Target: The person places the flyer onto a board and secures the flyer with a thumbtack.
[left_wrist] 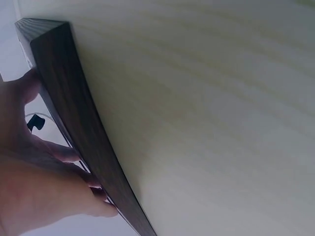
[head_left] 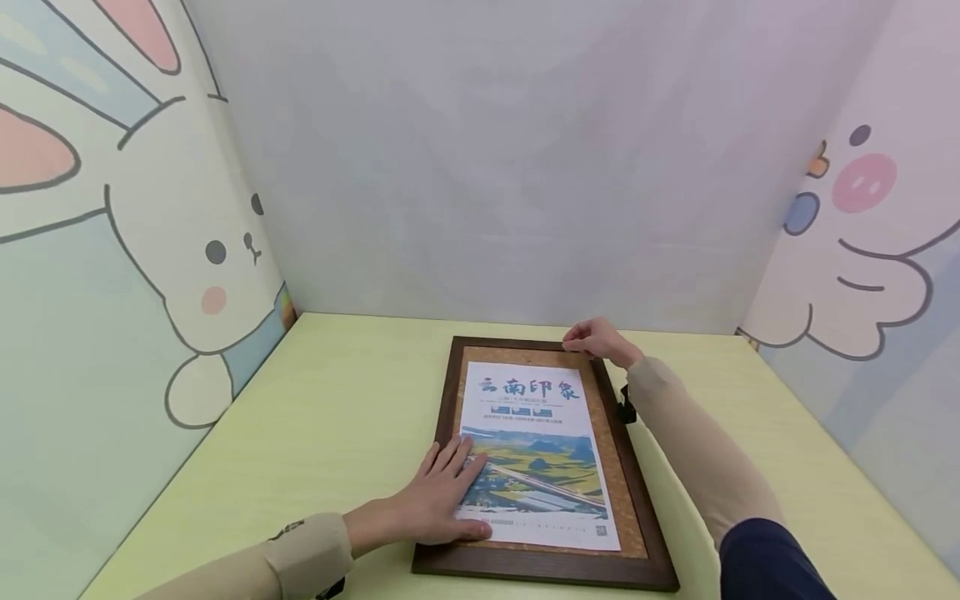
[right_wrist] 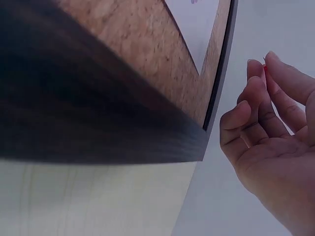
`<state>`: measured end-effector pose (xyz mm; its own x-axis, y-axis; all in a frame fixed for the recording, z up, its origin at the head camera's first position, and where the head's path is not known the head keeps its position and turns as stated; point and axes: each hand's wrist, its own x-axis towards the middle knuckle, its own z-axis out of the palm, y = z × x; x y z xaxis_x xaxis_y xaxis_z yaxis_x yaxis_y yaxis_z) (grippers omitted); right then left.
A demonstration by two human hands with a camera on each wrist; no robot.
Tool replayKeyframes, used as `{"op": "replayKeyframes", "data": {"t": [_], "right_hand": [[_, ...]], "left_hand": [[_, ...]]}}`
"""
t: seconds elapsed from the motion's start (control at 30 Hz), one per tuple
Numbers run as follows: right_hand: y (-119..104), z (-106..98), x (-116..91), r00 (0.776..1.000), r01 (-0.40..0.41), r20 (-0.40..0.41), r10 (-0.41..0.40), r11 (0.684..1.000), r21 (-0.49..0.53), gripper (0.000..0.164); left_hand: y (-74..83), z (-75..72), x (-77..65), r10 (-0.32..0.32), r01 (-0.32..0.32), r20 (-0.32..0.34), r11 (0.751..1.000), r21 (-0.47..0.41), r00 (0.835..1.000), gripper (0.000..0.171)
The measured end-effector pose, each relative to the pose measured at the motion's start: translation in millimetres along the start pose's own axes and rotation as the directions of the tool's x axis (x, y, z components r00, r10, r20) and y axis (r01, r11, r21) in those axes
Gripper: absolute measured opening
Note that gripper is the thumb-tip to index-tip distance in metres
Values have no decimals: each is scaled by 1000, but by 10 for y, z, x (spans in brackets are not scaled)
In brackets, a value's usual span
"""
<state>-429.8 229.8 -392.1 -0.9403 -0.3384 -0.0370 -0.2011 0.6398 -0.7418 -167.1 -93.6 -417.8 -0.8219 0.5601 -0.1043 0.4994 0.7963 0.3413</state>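
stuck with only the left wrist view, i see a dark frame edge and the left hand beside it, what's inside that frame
Observer: The head view shows a printed landscape poster lying on a corkboard.
Operator: ok where does the left hand sit on that poster
Observer: From the head view, the left hand lies over the poster's lower left side, fingers stretched out.
Operator: and is the right hand holding anything
Observer: Yes, in the right wrist view the right hand pinches a small red pin with a thin point.
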Motion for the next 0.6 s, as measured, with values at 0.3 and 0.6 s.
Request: {"op": "replayKeyframes", "data": {"t": [0.3, 0.6], "right_hand": [[-196, 214, 110, 999, 16, 48, -16, 1000, -9, 18], [-316, 421, 189, 994, 67, 90, -61, 996, -59, 19]], "left_hand": [[13, -8, 18, -2, 2, 7, 1000, 30, 1000, 90], [37, -25, 16, -10, 9, 13, 999, 42, 1000, 90]]}}
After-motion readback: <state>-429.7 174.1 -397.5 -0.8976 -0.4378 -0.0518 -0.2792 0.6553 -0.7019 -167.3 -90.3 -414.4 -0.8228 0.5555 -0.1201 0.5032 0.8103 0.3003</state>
